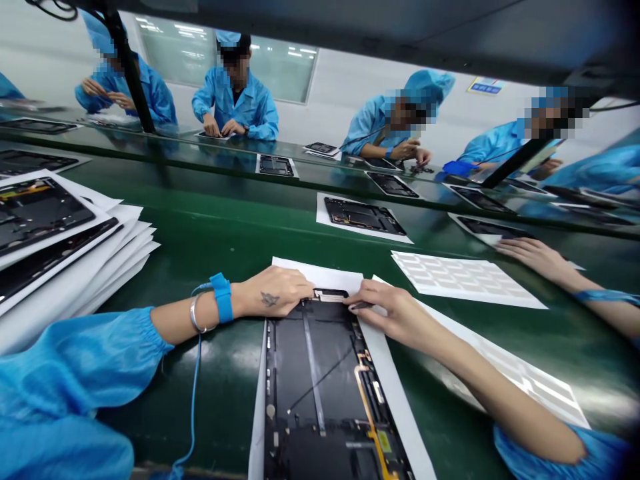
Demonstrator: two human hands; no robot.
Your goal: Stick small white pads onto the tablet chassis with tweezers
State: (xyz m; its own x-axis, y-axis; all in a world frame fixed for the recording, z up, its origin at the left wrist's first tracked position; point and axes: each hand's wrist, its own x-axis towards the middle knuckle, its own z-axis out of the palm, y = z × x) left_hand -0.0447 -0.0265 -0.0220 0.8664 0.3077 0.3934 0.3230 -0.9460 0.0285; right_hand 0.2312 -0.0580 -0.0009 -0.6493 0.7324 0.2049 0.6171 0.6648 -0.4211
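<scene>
So: left hand (273, 291) lies flat, fingers together, not closed around anything, fingertips at the top edge of a dark tablet housing (315, 380). The housing sits on a white paper sheet (320, 277) on the green bench (210, 260). Right hand (385, 313) is narrowly pinched at the housing's upper right corner; whether it holds a small dark piece there, I cannot tell. Left of the housing: a stack of housings on paper (50, 213), with bare bench between. Right of it, past the right forearm (475, 373): a sheet of white pads (465, 280), then a co-worker's hand (535, 260).
</scene>
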